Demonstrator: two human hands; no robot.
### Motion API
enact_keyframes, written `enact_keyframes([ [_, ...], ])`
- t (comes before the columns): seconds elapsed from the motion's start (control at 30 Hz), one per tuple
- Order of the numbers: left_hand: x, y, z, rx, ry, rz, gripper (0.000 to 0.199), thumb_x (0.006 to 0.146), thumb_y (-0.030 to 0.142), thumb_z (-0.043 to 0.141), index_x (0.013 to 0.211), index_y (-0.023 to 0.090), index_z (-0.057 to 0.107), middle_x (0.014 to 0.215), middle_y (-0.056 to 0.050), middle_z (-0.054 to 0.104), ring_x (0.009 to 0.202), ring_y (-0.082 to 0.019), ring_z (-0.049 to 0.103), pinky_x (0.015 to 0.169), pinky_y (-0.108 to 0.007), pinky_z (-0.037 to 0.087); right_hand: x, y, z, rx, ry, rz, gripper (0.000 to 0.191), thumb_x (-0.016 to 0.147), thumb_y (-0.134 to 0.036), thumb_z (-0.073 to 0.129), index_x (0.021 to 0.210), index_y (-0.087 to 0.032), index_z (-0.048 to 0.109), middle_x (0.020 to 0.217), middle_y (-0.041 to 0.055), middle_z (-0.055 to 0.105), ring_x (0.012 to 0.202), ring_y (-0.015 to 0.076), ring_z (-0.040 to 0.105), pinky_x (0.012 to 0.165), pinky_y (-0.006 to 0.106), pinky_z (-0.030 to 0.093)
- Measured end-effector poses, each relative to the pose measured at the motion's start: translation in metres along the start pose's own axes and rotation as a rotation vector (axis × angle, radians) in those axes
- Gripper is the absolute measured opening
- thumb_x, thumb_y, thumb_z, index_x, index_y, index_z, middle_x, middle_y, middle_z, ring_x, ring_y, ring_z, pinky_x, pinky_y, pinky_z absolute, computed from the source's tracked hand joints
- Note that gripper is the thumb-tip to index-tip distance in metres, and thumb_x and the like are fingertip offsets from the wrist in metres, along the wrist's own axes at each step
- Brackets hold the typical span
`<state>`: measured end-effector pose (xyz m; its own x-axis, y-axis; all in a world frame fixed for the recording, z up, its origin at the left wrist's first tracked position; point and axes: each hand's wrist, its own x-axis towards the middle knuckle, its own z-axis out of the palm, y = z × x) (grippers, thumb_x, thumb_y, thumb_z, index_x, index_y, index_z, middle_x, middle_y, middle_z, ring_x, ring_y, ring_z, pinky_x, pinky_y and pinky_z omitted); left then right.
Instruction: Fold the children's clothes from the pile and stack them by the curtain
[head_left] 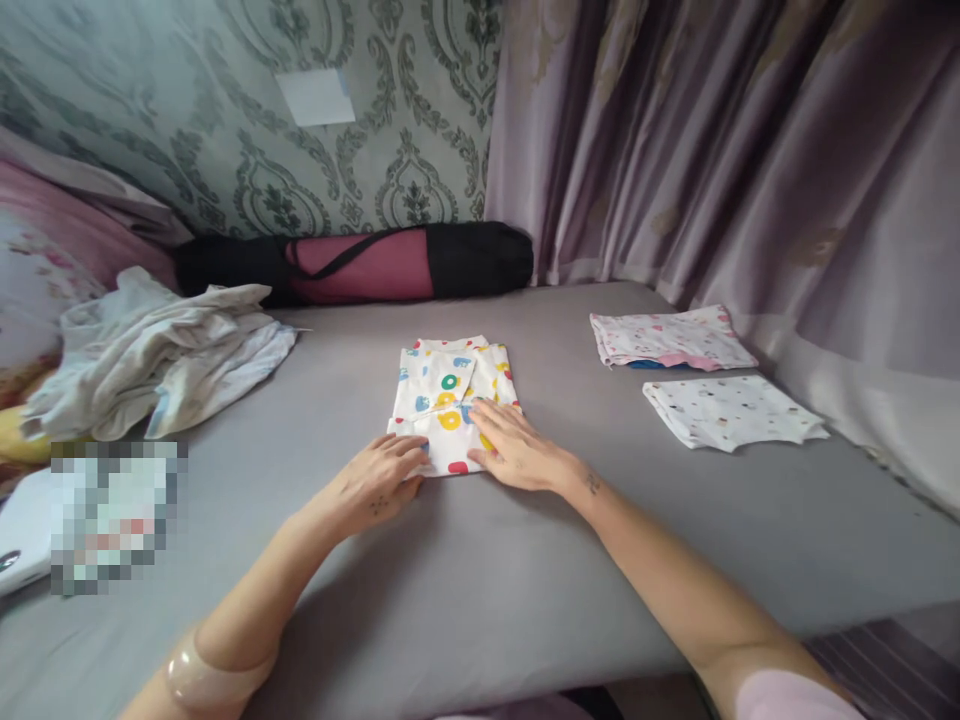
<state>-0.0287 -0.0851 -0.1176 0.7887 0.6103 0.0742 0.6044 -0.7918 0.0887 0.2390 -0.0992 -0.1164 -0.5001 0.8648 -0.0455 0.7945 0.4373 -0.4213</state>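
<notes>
A small folded garment (442,372), white with blue, yellow, red and green prints, lies on the grey bed sheet in the middle. At its near left corner, my left hand (386,475) has its fingers bent over the cloth, with the thumb at the near edge. My right hand (517,447) lies flat across the near right part, fingers stretched out and pressing on the fabric. Part of the garment's right side is hidden under that hand.
Two folded printed cloths, one pinkish (667,338) and one white (731,412), lie to the right. On the left are a heap of crumpled pale clothes (165,350) and a white object (34,520). A long black and maroon bag (367,266) lies along the wall; curtains (675,150) hang at right.
</notes>
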Motion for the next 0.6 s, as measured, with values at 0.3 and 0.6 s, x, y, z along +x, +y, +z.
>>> enact_keyframes([
  [0.3, 0.007, 0.007, 0.005, -0.033, 0.24, -0.277, 0.017, 0.093, 0.025, 0.04, 0.099, 0.022, 0.056, 0.086, -0.005, 0.072, 0.072, -0.019, 0.068, 0.072, -0.03, 0.053, -0.006, 0.0, 0.006, -0.046, 0.025, -0.089, 0.068, 0.089, -0.033, 0.053, 0.151, -0.01, 0.034, 0.158, 0.0165, 0.029, 0.148, 0.0264, 0.021, 0.122, 0.044, 0.017],
  [0.6, -0.007, -0.024, 0.013, -0.159, 0.168, -0.158, 0.041, 0.09, 0.037, 0.051, 0.129, 0.023, 0.052, 0.129, -0.01, 0.065, 0.122, -0.026, 0.059, 0.107, -0.041, 0.044, -0.009, 0.044, -0.022, 0.062, 0.187, -0.078, 0.054, 0.08, -0.014, 0.051, 0.134, -0.019, 0.059, 0.139, 0.0076, 0.058, 0.127, 0.0231, 0.055, 0.107, 0.035, 0.044],
])
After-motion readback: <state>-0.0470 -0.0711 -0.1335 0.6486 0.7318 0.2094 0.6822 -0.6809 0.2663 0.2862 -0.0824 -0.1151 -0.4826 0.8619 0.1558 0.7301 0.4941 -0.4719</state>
